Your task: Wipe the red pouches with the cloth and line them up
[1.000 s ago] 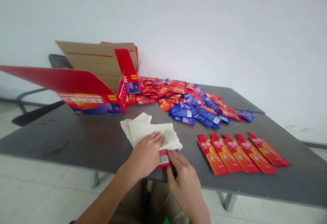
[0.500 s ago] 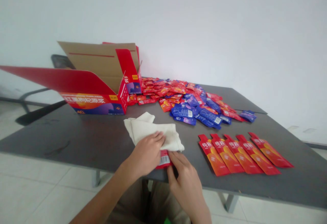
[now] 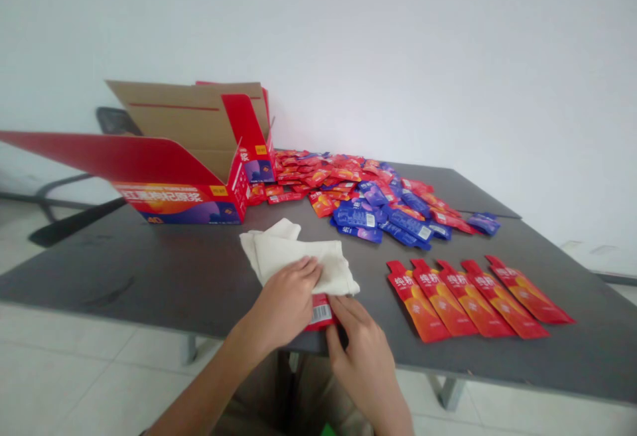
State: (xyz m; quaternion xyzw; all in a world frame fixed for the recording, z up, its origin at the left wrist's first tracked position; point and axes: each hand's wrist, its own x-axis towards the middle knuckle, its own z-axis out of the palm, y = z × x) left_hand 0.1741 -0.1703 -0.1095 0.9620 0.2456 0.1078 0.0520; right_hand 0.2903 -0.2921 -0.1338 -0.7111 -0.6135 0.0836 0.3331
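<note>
Folded cream cloth point(image 3: 298, 262) lies on a dark grey tabletop point(image 3: 99, 277), near its front edge, with 1 loose corner sticking up at the far side. The person's left hand point(image 3: 281, 306) rests on top of the cloth, its fingers extended and slightly spread, pressing down rather than clenched. Just beneath the cloth's near edge, a red foil sachet point(image 3: 321, 313) with a white barcode patch sticks out between the 2 hands, its lower end at the table's edge. The right hand point(image 3: 365, 373) is at that sachet, its fingers curled lightly against the sachet's right side and its thumb lower down near the table's edge; I cannot tell whether they are actually pinching it. To the right, 5 red-and-orange sachets point(image 3: 472, 300) lie side by side in a slanted, evenly spaced row, well apart from the hands. Farther back, a heap of loose red, orange and blue-purple sachets point(image 3: 358, 187) spreads across the table, and a small cluster of blue-purple sachets point(image 3: 482, 223) sits just off its right end. At the heap's left, a red printed cardboard carton point(image 3: 189, 200) stands with its flaps open, its brown inner faces showing. A dark chair back point(image 3: 117, 121) shows behind the carton.
</note>
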